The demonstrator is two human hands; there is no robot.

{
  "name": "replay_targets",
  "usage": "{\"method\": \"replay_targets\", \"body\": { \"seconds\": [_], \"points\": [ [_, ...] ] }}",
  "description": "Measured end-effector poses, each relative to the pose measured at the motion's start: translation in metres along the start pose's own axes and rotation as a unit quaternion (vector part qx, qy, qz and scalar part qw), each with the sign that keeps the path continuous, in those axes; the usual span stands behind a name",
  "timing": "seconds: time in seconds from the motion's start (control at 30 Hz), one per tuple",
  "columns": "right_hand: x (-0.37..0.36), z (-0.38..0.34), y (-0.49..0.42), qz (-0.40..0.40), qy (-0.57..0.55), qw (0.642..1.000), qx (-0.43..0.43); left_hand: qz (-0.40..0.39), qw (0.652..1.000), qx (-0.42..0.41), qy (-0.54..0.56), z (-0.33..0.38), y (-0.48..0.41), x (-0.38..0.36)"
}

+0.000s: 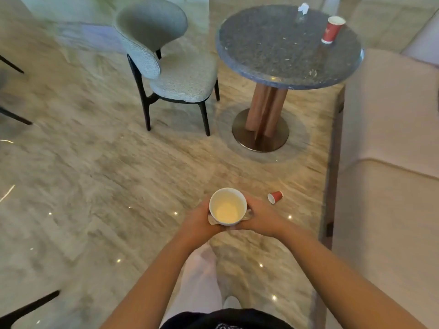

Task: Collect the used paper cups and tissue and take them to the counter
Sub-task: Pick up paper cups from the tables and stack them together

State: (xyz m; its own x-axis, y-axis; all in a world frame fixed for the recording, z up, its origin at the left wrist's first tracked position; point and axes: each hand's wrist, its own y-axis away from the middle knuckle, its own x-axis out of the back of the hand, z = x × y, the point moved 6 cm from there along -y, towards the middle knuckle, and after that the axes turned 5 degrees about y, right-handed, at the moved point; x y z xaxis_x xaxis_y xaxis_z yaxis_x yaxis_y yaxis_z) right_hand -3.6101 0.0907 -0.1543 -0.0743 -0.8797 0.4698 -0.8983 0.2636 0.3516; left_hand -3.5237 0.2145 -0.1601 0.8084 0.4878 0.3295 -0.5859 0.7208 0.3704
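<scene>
Both hands hold a white-lined paper cup (227, 206) in front of me, seen from above. My left hand (198, 219) wraps its left side and my right hand (262, 217) its right side. A bit of tissue or paper (212, 219) shows under the cup between my fingers. A small red paper cup (275, 197) lies on its side on the floor just right of my hands. Another red paper cup (332, 29) stands upright on the round dark table (273, 48), and a crumpled white tissue (303, 7) sits at the table's far edge.
A grey upholstered chair (171, 67) stands left of the table. A pale sofa (389, 143) runs along the right side. The floor is polished marble (95, 174). Dark chair legs (14, 115) show at the left edge.
</scene>
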Motion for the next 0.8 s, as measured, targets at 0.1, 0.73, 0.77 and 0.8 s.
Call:
{"method": "replay_targets", "body": {
  "seconds": [0.1, 0.73, 0.77, 0.8],
  "points": [
    [0.022, -0.002, -0.036, 0.030, -0.001, 0.999, -0.016, -0.026, 1.000, -0.013, -0.007, 0.016, -0.048, 0.014],
    [0.163, -0.023, -0.235, 0.138, -0.056, 0.986, -0.075, -0.126, 0.988, -0.068, -0.048, 0.116, -0.299, 0.087],
    [0.179, -0.014, -0.247, 0.144, -0.059, 0.985, -0.079, -0.131, 0.988, -0.069, -0.049, 0.124, -0.320, 0.081],
    [0.184, -0.011, -0.252, 0.145, -0.058, 0.984, -0.084, -0.133, 0.987, -0.070, -0.056, 0.127, -0.328, 0.079]
  ]
}}
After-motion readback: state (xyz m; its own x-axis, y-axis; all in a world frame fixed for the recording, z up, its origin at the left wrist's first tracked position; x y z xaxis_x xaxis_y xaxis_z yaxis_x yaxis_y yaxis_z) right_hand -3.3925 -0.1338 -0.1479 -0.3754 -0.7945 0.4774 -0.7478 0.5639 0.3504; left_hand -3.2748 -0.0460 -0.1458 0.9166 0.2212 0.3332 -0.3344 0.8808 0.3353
